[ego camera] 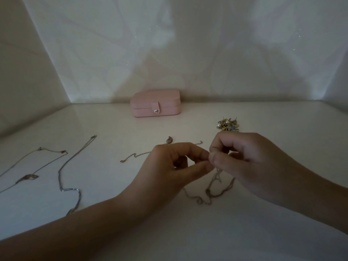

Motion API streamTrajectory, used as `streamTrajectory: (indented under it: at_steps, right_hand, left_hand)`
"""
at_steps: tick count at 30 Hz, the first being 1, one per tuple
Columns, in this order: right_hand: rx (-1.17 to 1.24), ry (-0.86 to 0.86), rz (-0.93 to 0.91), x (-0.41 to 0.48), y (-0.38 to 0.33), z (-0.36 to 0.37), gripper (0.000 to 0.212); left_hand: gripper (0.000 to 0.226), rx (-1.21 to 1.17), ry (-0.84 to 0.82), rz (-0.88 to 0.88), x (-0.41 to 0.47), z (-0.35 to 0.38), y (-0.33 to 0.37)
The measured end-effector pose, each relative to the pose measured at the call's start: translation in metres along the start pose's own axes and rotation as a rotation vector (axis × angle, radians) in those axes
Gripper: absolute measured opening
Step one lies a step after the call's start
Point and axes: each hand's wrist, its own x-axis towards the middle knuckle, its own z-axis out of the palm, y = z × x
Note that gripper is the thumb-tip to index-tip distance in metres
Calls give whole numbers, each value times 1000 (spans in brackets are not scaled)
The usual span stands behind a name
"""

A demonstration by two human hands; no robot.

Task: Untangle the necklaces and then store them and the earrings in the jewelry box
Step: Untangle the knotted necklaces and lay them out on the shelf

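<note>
My left hand (173, 166) and my right hand (248, 161) meet at their fingertips and pinch a tangled silver necklace (212, 187), which hangs down onto the white table (188, 232) below them. A pink jewelry box (156, 105), lid closed and snapped, stands at the back against the wall. A heap of earrings (228, 125) lies just beyond my right hand. Laid out on the left are a long silver chain (69, 172) and a chain with a leaf pendant (28, 177). A thin chain with a small oval pendant (169, 139) lies behind my left hand.
White walls close in the table at the back and on both sides. The thin chain's end (124, 160) lies left of my left hand. Bare tabletop runs between the box and the laid-out chains.
</note>
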Motion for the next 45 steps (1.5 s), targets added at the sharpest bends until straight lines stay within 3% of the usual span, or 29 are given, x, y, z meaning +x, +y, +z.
streamTrajectory:
  at_steps: [5,12,17,20,24,27,33,39,42,45]
  right_hand:
    - [12,70,-52,1,-6,-2,16]
    - [83,81,33,3,-1,-3,4]
    - [46,53,25,2,5,-3,19]
    - [53,66,44,2,4,-4,8]
    - [2,37,13,3,-1,-5,16]
    - [10,27,23,4,0,-6,14]
    - [494,-86,284,6,6,-5,13]
    - [824,-245,408,12,15,-4,6]
    - [1093,-271,411,14,17,-9,26]
    - [1149,-233,369,16,20,-14,31]
  left_hand:
    - [21,-116,27,-34,0,0,-1]
    - [20,-89,37,-60,2,2,0]
    - [19,-136,89,-65,4,0,-3]
    - [18,-140,88,-80,4,-2,-1]
    - [20,-200,8,-78,4,-4,-1]
    - [17,-260,36,-132,5,-4,1]
    - [22,-151,105,-141,10,-9,0]
    - [11,-188,9,-179,9,-8,2]
    - [15,-230,14,-233,10,-9,-1]
    - [18,-327,24,-267,12,-14,-2]
